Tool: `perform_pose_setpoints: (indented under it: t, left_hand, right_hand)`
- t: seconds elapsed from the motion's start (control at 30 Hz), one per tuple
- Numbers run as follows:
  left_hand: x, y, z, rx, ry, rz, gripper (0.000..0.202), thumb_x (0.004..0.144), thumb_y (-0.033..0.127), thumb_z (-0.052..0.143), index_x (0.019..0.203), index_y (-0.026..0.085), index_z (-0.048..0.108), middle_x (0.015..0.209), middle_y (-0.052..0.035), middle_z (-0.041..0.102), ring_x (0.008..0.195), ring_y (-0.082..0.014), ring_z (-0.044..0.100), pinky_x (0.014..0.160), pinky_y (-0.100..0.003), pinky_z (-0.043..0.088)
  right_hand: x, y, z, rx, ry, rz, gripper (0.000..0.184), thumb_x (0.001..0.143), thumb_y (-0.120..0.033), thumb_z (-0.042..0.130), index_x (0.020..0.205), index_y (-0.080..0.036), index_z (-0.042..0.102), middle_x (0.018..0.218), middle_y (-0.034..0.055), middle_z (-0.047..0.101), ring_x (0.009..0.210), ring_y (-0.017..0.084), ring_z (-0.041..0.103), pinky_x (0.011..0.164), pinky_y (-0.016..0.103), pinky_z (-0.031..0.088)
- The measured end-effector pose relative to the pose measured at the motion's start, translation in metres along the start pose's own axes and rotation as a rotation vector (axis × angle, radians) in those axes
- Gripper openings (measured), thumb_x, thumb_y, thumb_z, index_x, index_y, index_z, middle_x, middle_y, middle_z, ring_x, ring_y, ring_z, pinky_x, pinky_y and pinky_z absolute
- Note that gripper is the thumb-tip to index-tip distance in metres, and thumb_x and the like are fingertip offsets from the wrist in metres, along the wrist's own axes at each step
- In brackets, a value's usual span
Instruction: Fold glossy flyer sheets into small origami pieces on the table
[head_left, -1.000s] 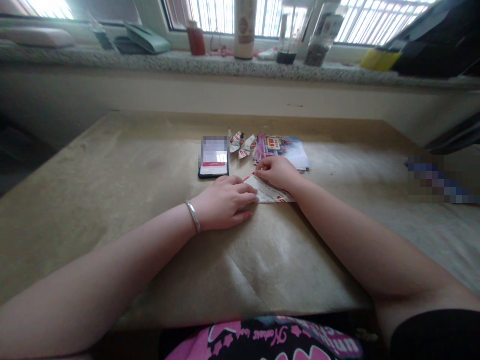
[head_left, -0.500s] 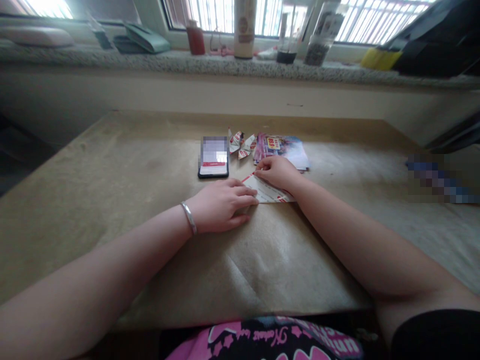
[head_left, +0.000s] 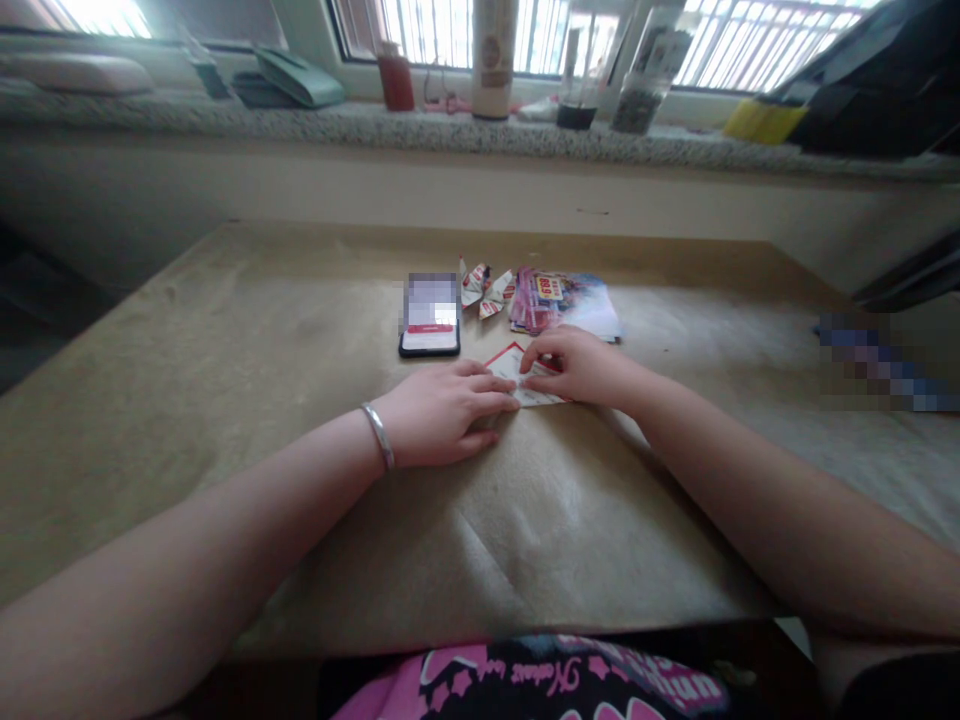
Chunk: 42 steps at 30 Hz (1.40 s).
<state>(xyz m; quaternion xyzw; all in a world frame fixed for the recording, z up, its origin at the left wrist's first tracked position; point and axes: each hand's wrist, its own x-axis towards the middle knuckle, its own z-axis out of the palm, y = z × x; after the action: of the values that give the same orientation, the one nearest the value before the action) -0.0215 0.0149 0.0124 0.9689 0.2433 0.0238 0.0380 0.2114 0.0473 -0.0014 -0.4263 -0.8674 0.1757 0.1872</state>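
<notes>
A folded white-and-red paper piece point(head_left: 517, 370) lies on the brown paper-covered table point(head_left: 262, 350). My left hand point(head_left: 442, 412), a silver bangle on its wrist, lies flat with its fingers pressing the paper's left edge. My right hand point(head_left: 581, 365) rests on the paper's right part, fingertips curled and pressed down on it. Just beyond lie a stack of colourful leaflets point(head_left: 566, 300) and small folded paper figures point(head_left: 484, 288).
A phone point(head_left: 430, 315) lies left of the folded figures. On the stone windowsill point(head_left: 300, 120) stand a tall bottle point(head_left: 493, 55), a red jar point(head_left: 394, 80), a green pouch point(head_left: 296, 78) and dark jars. A blurred object point(head_left: 877, 365) lies at the table's right.
My right hand has slid down and toward me from the paper's top corner onto its middle; my right elbow moved outward. The left hand stayed put.
</notes>
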Motion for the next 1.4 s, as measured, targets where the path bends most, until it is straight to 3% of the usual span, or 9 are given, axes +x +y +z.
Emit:
perform_pose_setpoints:
  t: [0.1, 0.33, 0.53, 0.73, 1.4]
  left_hand:
    - [0.000, 0.000, 0.000, -0.006, -0.007, -0.002, 0.042, 0.089, 0.039, 0.051, 0.129, 0.024, 0.055, 0.136, -0.0019, 0.054, 0.122, -0.0240, 0.048, 0.106, -0.039, 0.039]
    - [-0.001, -0.001, 0.001, -0.005, -0.019, -0.003, 0.046, 0.089, 0.039, 0.050, 0.132, 0.023, 0.052, 0.139, -0.0020, 0.051, 0.125, -0.0241, 0.046, 0.109, -0.038, 0.036]
    - [-0.005, -0.002, 0.000, -0.013, -0.073, -0.019, 0.055, 0.087, 0.040, 0.051, 0.138, 0.022, 0.045, 0.145, -0.0016, 0.044, 0.132, -0.0229, 0.042, 0.112, -0.036, 0.031]
    - [-0.006, -0.001, -0.002, -0.018, -0.079, -0.017, 0.052, 0.087, 0.041, 0.050, 0.136, 0.022, 0.047, 0.146, -0.0014, 0.043, 0.132, -0.0240, 0.042, 0.113, -0.037, 0.031]
    - [-0.005, -0.001, -0.003, -0.019, -0.063, -0.011, 0.048, 0.087, 0.037, 0.051, 0.133, 0.025, 0.050, 0.144, 0.0006, 0.045, 0.130, -0.0226, 0.044, 0.111, -0.037, 0.034]
  right_hand:
    - [-0.016, -0.007, -0.001, -0.054, 0.025, -0.230, 0.010, 0.082, -0.022, 0.060, 0.082, -0.020, 0.070, 0.089, 0.0056, 0.070, 0.087, 0.017, 0.061, 0.085, 0.033, 0.043]
    - [-0.035, -0.011, 0.004, -0.224, 0.047, -0.388, 0.022, 0.090, -0.023, 0.051, 0.095, -0.022, 0.072, 0.095, 0.0061, 0.072, 0.093, 0.019, 0.061, 0.086, 0.034, 0.046]
    - [-0.038, -0.013, 0.007, -0.342, 0.053, -0.410, 0.026, 0.091, -0.021, 0.046, 0.099, -0.023, 0.071, 0.096, 0.0061, 0.072, 0.092, 0.019, 0.062, 0.089, 0.036, 0.044]
    - [-0.038, -0.021, 0.005, -0.453, 0.042, -0.396, 0.028, 0.087, -0.018, 0.047, 0.101, -0.025, 0.070, 0.096, 0.0040, 0.071, 0.086, 0.019, 0.063, 0.095, 0.039, 0.040]
    - [-0.062, -0.008, -0.004, -0.396, 0.036, -0.339, 0.027, 0.083, -0.014, 0.049, 0.097, -0.024, 0.070, 0.107, 0.0037, 0.070, 0.097, 0.019, 0.064, 0.085, 0.034, 0.047]
